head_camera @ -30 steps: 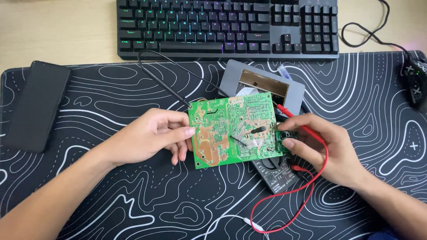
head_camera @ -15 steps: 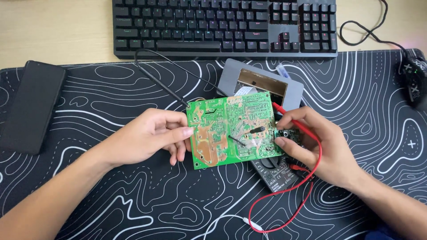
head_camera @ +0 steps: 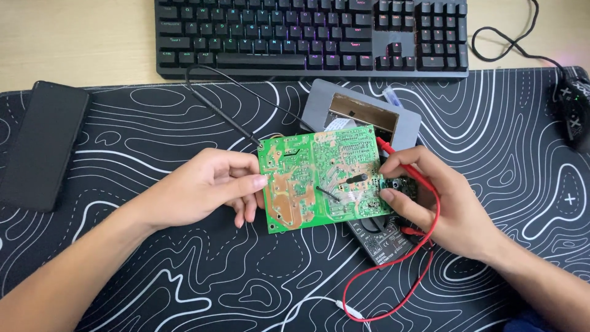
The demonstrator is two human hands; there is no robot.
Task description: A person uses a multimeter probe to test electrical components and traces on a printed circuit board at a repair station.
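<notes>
A green circuit board (head_camera: 307, 178), solder side up, lies tilted at the middle of the black patterned desk mat (head_camera: 153, 276). My left hand (head_camera: 203, 184) holds the board's left edge with fingers and thumb. My right hand (head_camera: 442, 203) grips the board's right edge and a red-tipped test probe (head_camera: 393, 150) against it. A black probe tip (head_camera: 326, 193) rests on the board's middle. Under the board's lower right corner lies a dark multimeter (head_camera: 381, 243), partly hidden, with a red lead (head_camera: 393, 276) looping from it.
A black keyboard (head_camera: 313, 37) runs along the back. A grey open casing (head_camera: 369, 117) sits behind the board. A black phone (head_camera: 40, 144) lies at the left edge, a dark mouse (head_camera: 574, 110) with its cable at the far right. A white cable (head_camera: 319, 304) lies near the front.
The view has shifted slightly. Both hands and the board stay in nearly the same place; my right fingers have adjusted a little at the board's right edge.
</notes>
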